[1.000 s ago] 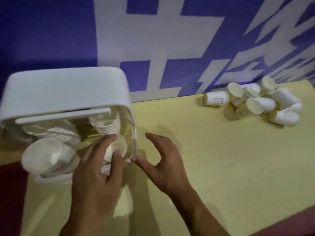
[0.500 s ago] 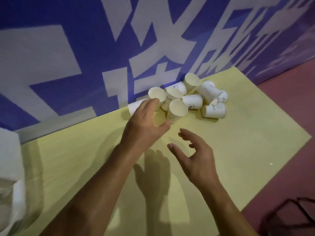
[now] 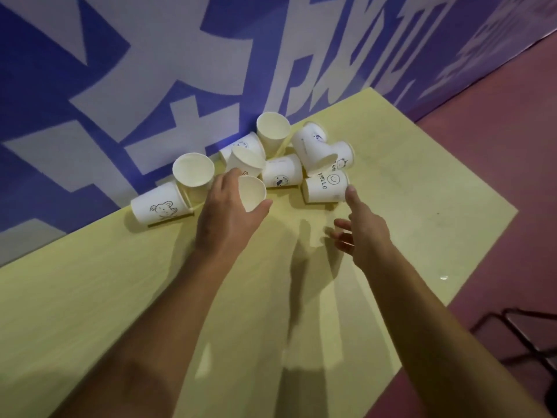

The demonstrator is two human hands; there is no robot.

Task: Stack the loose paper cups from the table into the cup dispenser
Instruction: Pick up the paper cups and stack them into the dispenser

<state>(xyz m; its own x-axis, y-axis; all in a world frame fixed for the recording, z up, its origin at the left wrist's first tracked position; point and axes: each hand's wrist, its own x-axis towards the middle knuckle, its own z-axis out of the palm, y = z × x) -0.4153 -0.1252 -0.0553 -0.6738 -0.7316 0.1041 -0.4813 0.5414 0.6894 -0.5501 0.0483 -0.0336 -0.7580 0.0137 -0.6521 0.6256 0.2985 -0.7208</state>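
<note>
1. Left hand (image 3: 229,212) grips a paper cup (image 3: 251,193) from the pile (image 3: 281,175) on the desk (image 3: 422,212) — pickup underway.
2. My right hand (image 3: 364,233), loose and empty, hovers by the HELLO cup (image 3: 325,185) — grasp it next, nest both.

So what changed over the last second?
Both hands left the dispenser, now out of view, and moved right to the cup pile. The left hand now grips one cup. The right hand reached further, open, with its index finger at the HELLO cup. The rest of the pile looks undisturbed against the wall.
</note>
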